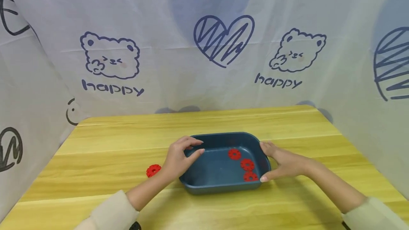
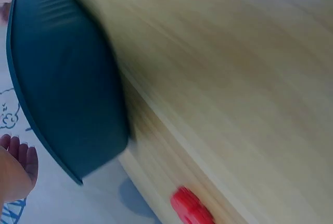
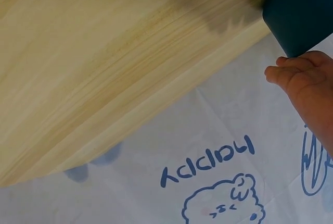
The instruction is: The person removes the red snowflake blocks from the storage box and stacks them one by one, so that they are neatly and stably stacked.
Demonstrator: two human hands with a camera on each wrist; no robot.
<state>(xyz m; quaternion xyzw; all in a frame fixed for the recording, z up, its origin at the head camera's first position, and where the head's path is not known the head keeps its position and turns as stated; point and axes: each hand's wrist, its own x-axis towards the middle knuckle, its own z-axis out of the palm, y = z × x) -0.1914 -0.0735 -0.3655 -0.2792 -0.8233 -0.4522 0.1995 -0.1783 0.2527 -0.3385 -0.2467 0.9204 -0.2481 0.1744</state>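
Observation:
A dark blue rectangular tub [image 1: 220,188] stands on the wooden table between both hands. Three red notched snowflake discs [image 1: 247,165] lie on its floor towards the right end. My left hand [image 1: 180,157] is over the tub's left rim, thumb and fingers apart, with nothing between them; in the left wrist view this hand [image 2: 15,169] shows beside the rim. At the other end my right hand [image 1: 284,162] holds the tub's right side, thumb at the near corner and fingers at the rim farther back. The right wrist view shows its fingers against the tub [image 3: 304,13].
One or more red snowflake discs [image 1: 153,170] lie on the table [image 1: 105,159] left of the tub, beside the left wrist. A white cloth [image 1: 166,66] with bear and heart drawings hangs behind the table and along both sides.

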